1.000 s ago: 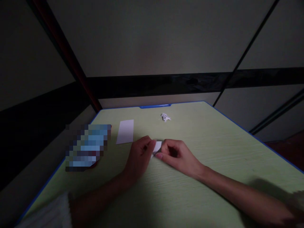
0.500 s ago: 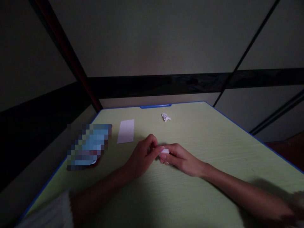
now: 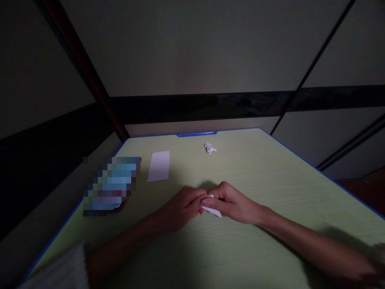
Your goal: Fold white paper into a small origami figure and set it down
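Over the middle of the pale green table, my two hands meet around a small folded piece of white paper [image 3: 213,211]. My right hand [image 3: 236,204] is closed on it, thumb laid across the top. My left hand [image 3: 185,206] is closed against the paper's left side, its fingertips touching those of the right. Part of the paper sticks out below the right thumb; the rest is hidden by fingers. Farther back lies a small white folded paper figure [image 3: 209,148], apart from both hands.
A flat white sheet of paper [image 3: 159,166] lies left of centre on the table [image 3: 270,168]. At the left edge rests a blurred-out flat object [image 3: 116,184] with a dark rim. A blue strip [image 3: 197,134] runs along the back edge, before a panelled wall.
The left hand has lowered and closed in toward the right one. More of the white paper now shows beneath the right thumb, tilted down to the right.
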Tool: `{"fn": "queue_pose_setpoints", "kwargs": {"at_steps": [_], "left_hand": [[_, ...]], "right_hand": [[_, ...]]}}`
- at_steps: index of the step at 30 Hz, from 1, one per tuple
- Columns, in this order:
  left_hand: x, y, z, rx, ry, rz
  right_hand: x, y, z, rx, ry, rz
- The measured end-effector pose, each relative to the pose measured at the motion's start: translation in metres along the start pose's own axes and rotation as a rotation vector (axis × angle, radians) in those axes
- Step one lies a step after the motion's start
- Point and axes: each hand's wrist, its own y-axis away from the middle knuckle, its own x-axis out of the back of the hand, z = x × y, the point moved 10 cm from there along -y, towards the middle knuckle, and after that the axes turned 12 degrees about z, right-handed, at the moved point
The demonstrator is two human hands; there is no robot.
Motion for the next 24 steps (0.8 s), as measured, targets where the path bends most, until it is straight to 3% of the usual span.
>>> {"fn": "queue_pose_setpoints", "kwargs": {"at_steps": [5,12,17,24], "left_hand": [[-0.005,0.001,-0.004,0.076,0.296,-0.018],[-0.009,-0.001,-0.003,0.102,0.63,0.011],[-0.01,0.002,-0.005,0.171,0.685,0.053],[-0.016,0.0,-0.004,0.218,0.846,0.047]], "right_hand": [[-0.004,-0.002,0.002,-0.095,-0.294,-0.007],[0.004,-0.004,0.007,-0.153,-0.562,0.2],[-0.001,-0.003,0.004,-0.172,-0.783,0.227],[-0.002,0.001,0.017,-0.239,-0.903,0.288]]}}
